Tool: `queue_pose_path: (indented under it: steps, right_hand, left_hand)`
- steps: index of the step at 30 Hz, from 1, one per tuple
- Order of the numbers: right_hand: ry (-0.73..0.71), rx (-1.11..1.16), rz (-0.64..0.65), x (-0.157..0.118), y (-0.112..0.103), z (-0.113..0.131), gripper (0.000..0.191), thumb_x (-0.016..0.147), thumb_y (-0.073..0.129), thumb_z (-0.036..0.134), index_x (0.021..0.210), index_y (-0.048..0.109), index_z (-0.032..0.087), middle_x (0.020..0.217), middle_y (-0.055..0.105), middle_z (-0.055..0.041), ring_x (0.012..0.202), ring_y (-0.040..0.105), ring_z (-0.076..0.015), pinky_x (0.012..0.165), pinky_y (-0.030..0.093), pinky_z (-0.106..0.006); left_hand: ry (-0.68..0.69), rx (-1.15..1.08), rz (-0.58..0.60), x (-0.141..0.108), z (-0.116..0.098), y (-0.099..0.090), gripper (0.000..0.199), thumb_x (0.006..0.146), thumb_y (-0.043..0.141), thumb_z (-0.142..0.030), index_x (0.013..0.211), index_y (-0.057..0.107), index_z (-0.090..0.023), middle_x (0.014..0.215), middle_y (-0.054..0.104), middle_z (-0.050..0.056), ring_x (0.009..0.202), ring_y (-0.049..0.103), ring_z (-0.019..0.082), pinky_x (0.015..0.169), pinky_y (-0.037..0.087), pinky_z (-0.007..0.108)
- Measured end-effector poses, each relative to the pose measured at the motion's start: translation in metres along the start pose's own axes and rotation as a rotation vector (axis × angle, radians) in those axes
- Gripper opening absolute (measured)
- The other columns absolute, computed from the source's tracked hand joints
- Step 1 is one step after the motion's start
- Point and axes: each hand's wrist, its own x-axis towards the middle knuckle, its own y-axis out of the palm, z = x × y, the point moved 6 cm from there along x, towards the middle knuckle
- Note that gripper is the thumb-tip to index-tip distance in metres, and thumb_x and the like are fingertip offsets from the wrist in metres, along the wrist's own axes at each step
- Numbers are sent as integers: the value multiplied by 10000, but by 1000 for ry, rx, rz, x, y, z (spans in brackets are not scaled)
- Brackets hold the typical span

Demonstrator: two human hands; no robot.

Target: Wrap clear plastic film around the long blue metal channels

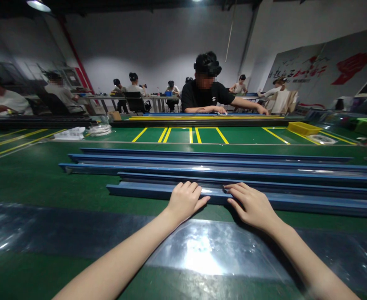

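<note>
Several long blue channel-shaped strips lie crosswise on the green table. My left hand [185,201] rests on the nearest blue strip [146,189], its fingers curled over the far edge and its thumb stretched to the right along the near side. To its right, my right hand [248,204] touches the same strip, fingers spread, with a small dark thing by the fingertips that I cannot make out. Farther back lies another blue strip [158,168], touched by neither hand. A clear plastic sheet [202,246] lies flat beneath my forearms.
Across the green table [21,179], a person in a black shirt [206,93] handles long strips. A yellow tray [303,128] stands back right. White coils [99,130] lie back left, near a white packet [71,133]. Other people sit at tables behind.
</note>
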Motion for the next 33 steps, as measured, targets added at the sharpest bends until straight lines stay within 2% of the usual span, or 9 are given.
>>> queue_pose_path:
  steps: [7, 16, 23, 27, 33]
  right_hand:
    - [-21, -19, -16, 0, 1, -1, 256, 838, 390, 274, 965, 591, 180, 1055, 606, -81, 939, 533, -201, 757, 438, -327]
    - [8, -60, 28, 0, 1, -1, 251, 848, 369, 288, 938, 577, 179, 940, 616, -70, 849, 546, -184, 698, 409, -291]
    - [17, -88, 33, 0, 2, -2, 248, 855, 355, 297, 877, 574, 182, 886, 611, -62, 807, 540, -181, 667, 390, -277]
    - [22, -104, 66, 0, 4, -2, 250, 862, 347, 297, 859, 567, 178, 876, 603, -62, 809, 539, -187, 663, 387, -276]
    - [26, -126, 70, 0, 5, -3, 261, 870, 333, 306, 872, 559, 175, 872, 602, -63, 803, 541, -186, 667, 391, -277]
  left_hand:
    - [10, 4, 38, 2, 0, 2, 326, 847, 400, -438, 754, 547, -161, 758, 588, 48, 732, 532, 181, 609, 338, 307]
    - [27, -62, 278, 6, 4, -7, 225, 820, 467, -389, 860, 547, -182, 861, 588, 30, 821, 543, 181, 658, 405, 274]
    - [-19, -182, 435, 10, 30, -16, 172, 764, 561, -346, 853, 557, -199, 863, 586, 3, 759, 571, 148, 606, 393, 227]
    - [-110, -216, 453, 6, 50, -24, 172, 727, 605, -352, 761, 534, -199, 784, 552, -25, 679, 539, 122, 550, 360, 204]
    - [-146, -187, 345, -17, 70, -35, 157, 734, 608, -318, 772, 516, -197, 803, 535, -18, 764, 516, 138, 644, 386, 227]
